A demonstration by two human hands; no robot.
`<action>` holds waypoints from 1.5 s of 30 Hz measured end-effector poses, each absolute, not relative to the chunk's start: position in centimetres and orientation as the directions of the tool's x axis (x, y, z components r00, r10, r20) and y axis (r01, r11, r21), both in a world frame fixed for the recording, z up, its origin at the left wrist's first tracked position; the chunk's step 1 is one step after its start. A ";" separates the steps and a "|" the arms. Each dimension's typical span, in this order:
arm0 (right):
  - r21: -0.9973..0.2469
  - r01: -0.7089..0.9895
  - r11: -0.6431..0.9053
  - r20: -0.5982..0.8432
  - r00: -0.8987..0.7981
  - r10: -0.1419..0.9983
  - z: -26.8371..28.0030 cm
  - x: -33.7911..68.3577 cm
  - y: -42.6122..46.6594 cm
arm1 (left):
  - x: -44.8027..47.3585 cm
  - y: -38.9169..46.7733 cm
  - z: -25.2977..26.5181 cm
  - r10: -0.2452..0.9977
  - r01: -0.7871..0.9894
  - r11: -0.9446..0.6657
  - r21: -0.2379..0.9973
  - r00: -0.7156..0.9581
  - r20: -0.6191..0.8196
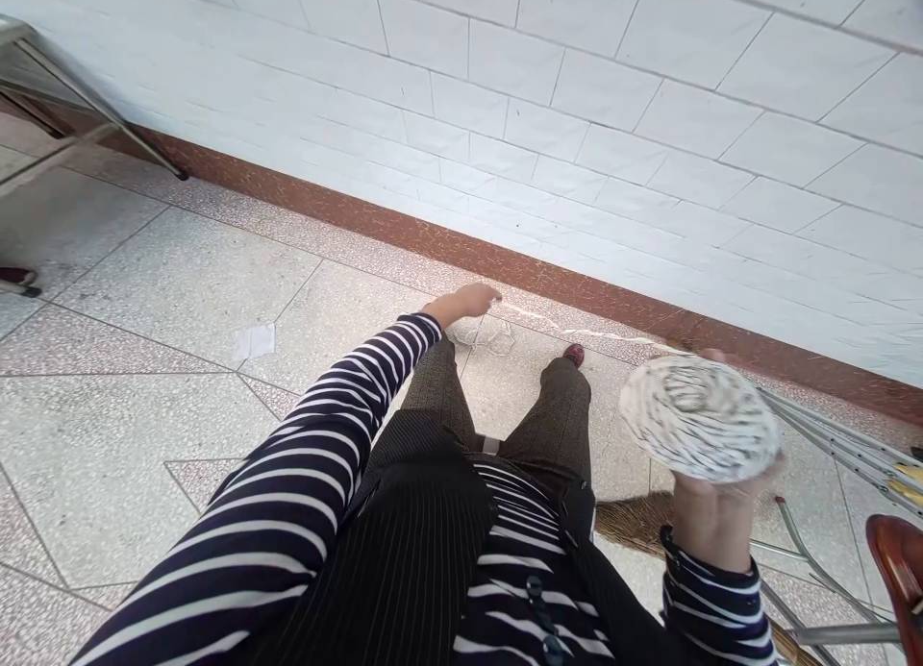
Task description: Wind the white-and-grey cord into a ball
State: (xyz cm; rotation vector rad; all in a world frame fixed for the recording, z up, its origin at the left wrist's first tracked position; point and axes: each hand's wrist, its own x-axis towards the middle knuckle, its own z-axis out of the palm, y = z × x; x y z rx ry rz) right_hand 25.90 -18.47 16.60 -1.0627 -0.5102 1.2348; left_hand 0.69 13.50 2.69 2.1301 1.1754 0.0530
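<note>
Apparent winding step: left grip (476, 301) pinches white cord (602, 335), right grip (721, 498) clasps its coil (696, 416) at 4 o'clock; next turn likely needs tension.

no text, label, brand, number or sign can be read, neither on the wall tiles (497, 109) nor on the white sheet (254, 342) on the floor (173, 320).
</note>
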 end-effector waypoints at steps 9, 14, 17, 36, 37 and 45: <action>-0.855 -0.436 -0.279 -0.332 0.049 0.942 12.1 23.1 -13.7 | 4.7 2.0 3.1 0.526 0.083 0.032 0.996 0.846 -0.087; -0.850 -0.425 -0.310 -0.354 0.026 0.935 10.6 22.6 -13.5 | 5.0 -1.1 4.9 0.552 -0.055 0.201 0.978 0.831 -0.066; -0.868 -0.392 -0.305 -0.333 0.003 0.943 10.6 22.5 -13.6 | 4.8 -0.8 5.1 0.564 0.030 0.126 0.992 0.820 -0.096; -0.942 -0.214 -0.260 -0.235 -0.134 0.963 11.3 22.0 -13.4 | 2.9 3.8 7.3 0.579 0.354 -0.648 0.674 0.804 0.135; -0.940 -0.221 -0.261 -0.233 -0.143 0.962 11.4 22.0 -13.4 | 2.8 4.0 6.8 0.583 0.361 -0.635 0.683 0.804 0.117; -0.917 -0.349 -0.195 -0.162 -0.120 0.979 11.7 22.3 -12.4 | 3.2 4.1 2.8 0.510 0.234 -0.497 0.835 0.858 0.063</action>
